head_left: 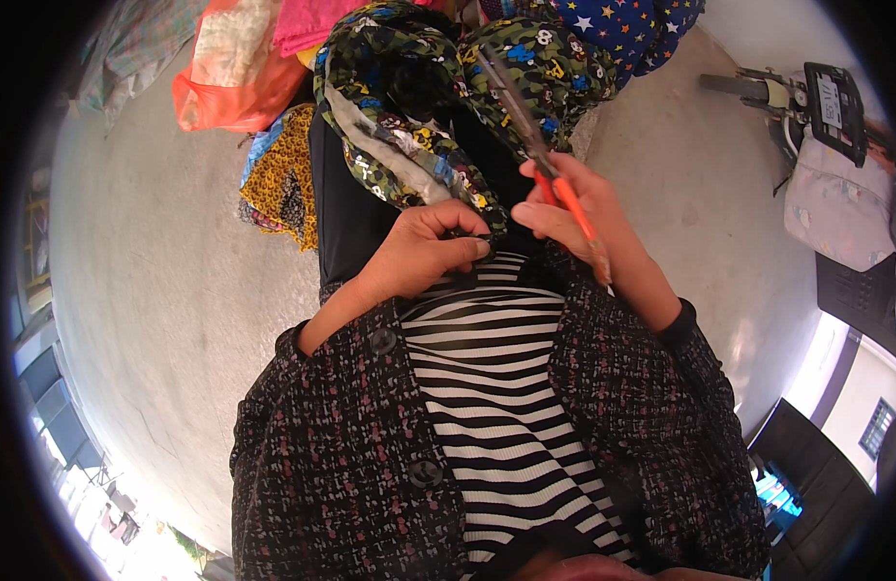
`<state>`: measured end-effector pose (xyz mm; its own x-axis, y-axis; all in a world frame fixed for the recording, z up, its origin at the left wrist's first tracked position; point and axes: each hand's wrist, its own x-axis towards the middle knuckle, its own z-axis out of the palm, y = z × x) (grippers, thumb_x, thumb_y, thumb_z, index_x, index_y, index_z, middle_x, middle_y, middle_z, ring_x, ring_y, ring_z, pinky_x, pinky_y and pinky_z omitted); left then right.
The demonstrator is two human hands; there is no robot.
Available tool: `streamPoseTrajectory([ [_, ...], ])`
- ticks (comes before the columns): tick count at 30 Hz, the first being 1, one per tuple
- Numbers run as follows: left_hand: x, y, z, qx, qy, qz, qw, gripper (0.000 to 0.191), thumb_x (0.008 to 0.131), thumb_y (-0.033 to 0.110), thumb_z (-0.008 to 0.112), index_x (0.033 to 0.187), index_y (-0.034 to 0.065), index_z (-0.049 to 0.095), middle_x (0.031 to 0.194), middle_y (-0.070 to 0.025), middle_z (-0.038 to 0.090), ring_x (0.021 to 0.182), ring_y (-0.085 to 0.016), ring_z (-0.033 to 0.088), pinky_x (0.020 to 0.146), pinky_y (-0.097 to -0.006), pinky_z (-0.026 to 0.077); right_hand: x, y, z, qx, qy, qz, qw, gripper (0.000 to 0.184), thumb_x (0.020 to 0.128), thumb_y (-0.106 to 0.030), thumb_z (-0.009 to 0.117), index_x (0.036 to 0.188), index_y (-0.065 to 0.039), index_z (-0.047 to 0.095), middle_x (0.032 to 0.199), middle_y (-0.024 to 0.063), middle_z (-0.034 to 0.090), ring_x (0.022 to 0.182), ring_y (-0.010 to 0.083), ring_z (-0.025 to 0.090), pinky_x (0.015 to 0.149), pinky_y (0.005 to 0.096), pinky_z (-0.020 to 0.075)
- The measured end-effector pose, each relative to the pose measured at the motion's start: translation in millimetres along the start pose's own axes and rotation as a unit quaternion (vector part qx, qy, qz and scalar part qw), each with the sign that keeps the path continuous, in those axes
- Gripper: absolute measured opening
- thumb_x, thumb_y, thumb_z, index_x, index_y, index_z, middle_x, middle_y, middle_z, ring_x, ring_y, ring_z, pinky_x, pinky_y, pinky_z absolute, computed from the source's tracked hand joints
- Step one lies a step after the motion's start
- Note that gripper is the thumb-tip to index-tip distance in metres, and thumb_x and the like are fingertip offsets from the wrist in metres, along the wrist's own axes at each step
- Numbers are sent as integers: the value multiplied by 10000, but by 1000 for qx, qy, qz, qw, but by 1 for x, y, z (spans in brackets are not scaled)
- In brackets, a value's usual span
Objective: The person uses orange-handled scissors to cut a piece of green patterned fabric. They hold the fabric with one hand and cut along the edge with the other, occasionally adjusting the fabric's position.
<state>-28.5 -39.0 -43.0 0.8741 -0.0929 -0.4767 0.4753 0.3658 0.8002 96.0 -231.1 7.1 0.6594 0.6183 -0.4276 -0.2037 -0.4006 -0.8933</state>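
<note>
A bundle of camouflage-print cloth (pixel 535 62) with small coloured figures lies over the lap, and a strip of pale lining (pixel 375 145) shows along one fold. My left hand (pixel 441 243) pinches the cloth's near edge between thumb and fingers, close to the striped shirt. In my right hand (pixel 571 207) is a tool with orange-red handles and long dark metal blades, seemingly scissors (pixel 517 109). The blades point away from the body, above the cloth, and look slightly blurred. Whether they touch the cloth cannot be told.
Beyond the lap lie a red plastic bag (pixel 223 94), pink cloth (pixel 303 25) and blue star-print cloth (pixel 622 29). Yellow patterned cloth (pixel 281 181) hangs left of the legs. A parked two-wheeler (pixel 833 145) stands on the concrete floor (pixel 165 254) at the right.
</note>
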Motion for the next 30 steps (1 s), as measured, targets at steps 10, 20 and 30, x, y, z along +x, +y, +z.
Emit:
streamPoseTrajectory([
  [10,-17,3,-4,-17,16,40,999,109,879,-30,670,982,6,663,917,-7,625,712,-88,604,647,-224,523,48,21,46,-41,54,-153,986,519,732,-32,724,1219,15,552,898,94,670,787,122,611,719,254,491],
  [20,-23,21,5,-35,36,73,996,96,871,-1,709,954,1,660,825,21,630,665,-52,569,611,-205,484,45,-2,38,105,57,-126,985,466,729,24,703,1177,-33,590,833,-46,528,724,40,471,644,200,410],
  [30,-11,49,8,-30,72,64,995,221,831,-8,734,1045,34,698,831,18,673,624,-34,540,550,-183,427,-3,-55,-1,86,-14,-99,991,479,882,-250,670,1260,14,540,836,59,623,675,78,538,601,218,428],
])
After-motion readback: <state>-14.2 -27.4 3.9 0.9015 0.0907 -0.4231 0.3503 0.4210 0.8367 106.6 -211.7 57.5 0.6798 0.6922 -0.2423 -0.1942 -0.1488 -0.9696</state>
